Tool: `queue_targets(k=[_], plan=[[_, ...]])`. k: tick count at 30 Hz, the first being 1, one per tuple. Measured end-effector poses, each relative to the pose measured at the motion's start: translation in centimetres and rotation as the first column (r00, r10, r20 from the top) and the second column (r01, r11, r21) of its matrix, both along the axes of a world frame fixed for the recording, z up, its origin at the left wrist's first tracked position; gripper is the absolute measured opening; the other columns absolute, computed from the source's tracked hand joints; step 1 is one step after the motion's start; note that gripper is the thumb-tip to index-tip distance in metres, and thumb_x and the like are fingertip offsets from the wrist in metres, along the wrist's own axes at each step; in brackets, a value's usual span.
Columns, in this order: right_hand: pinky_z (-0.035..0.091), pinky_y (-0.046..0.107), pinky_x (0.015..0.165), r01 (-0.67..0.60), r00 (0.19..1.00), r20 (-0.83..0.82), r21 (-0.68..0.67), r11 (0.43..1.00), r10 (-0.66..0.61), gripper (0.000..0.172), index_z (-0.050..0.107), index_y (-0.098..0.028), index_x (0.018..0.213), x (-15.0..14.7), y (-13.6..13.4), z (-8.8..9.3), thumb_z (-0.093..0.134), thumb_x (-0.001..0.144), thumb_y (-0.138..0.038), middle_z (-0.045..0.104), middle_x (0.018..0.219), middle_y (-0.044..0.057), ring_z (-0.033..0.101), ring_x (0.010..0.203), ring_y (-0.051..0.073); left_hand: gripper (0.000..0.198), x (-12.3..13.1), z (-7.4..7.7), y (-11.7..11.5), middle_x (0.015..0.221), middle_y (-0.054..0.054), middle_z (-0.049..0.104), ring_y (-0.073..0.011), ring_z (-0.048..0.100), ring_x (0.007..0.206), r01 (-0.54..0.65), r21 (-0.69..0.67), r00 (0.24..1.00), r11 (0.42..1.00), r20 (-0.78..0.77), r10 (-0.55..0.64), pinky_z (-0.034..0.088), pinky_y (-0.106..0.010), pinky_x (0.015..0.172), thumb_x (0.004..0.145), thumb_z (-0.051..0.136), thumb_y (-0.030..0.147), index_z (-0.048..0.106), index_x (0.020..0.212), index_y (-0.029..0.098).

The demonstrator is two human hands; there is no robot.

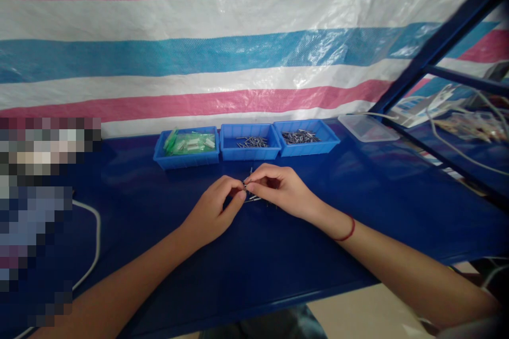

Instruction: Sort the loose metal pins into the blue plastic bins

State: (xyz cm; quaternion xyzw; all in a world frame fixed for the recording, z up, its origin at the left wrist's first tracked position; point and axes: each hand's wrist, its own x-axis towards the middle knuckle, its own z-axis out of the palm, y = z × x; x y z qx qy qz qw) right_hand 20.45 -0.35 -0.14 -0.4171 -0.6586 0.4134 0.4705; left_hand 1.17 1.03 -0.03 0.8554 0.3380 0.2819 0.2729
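My left hand and my right hand meet over the middle of the blue table. Thumbs and forefingers of both are pinched together around a small thin metal piece, too small to tell its exact kind. Beneath and just behind my fingers lie several slim silvery metal pieces, partly hidden by my right hand. A dark red cord circles my right wrist.
Behind the hands stand a blue bin with green plastic packets, a middle bin with thin metal pieces, and a right bin with more. A clear plastic lid lies right. A white cable runs left; a frame post rises right.
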Motion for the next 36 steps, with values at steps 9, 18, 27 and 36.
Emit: queue_targets(k=[9,18,27,36], plan=[[0.037,0.024,0.051,-0.007,0.998,0.059,0.091,0.996,0.001,0.014,0.069,-0.019,0.085,-0.2,-0.4,-0.2,0.066,0.080,-0.032,0.057,0.075,0.002,0.045,0.056,0.009,0.015,0.1,-0.3,0.1,0.088,-0.004,0.059,-0.0166,0.058,0.083,0.018,-0.005,1.000,1.000,0.005,-0.018,0.045,-0.029,0.076,0.094,0.045,0.028,0.057,0.092,0.019],[0.040,0.024,0.052,0.042,0.986,0.154,0.184,0.982,-0.071,0.009,0.070,-0.020,0.086,-0.1,-0.5,0.3,0.063,0.082,-0.022,0.060,0.074,0.002,0.046,0.056,0.009,0.005,-0.1,-0.3,0.3,0.088,-0.002,0.059,-0.0148,0.057,0.080,-0.099,0.030,0.992,0.995,0.081,0.096,0.045,-0.026,0.072,0.088,0.055,0.025,0.056,0.087,0.020],[0.045,0.025,0.058,0.024,0.954,0.278,0.297,0.955,-0.111,0.013,0.072,-0.020,0.091,0.1,-0.3,-0.2,0.060,0.084,-0.020,0.065,0.082,0.005,0.056,0.064,0.012,0.005,-0.1,0.3,0.1,0.085,-0.001,0.059,-0.0143,0.056,0.079,-0.132,0.048,0.986,0.990,0.105,0.126,0.044,-0.026,0.071,0.087,0.057,0.023,0.056,0.085,0.019],[0.042,0.025,0.056,0.165,0.984,-0.063,-0.020,0.986,-0.166,0.022,0.073,-0.020,0.090,0.2,0.6,-0.4,0.062,0.083,-0.038,0.062,0.072,0.001,0.053,0.061,0.011,0.022,-0.4,-0.4,0.4,0.100,-0.004,0.060,-0.0176,0.058,0.092,-0.098,0.122,0.995,0.988,0.010,0.098,0.047,-0.031,0.082,0.089,0.056,0.029,0.054,0.109,0.021]])
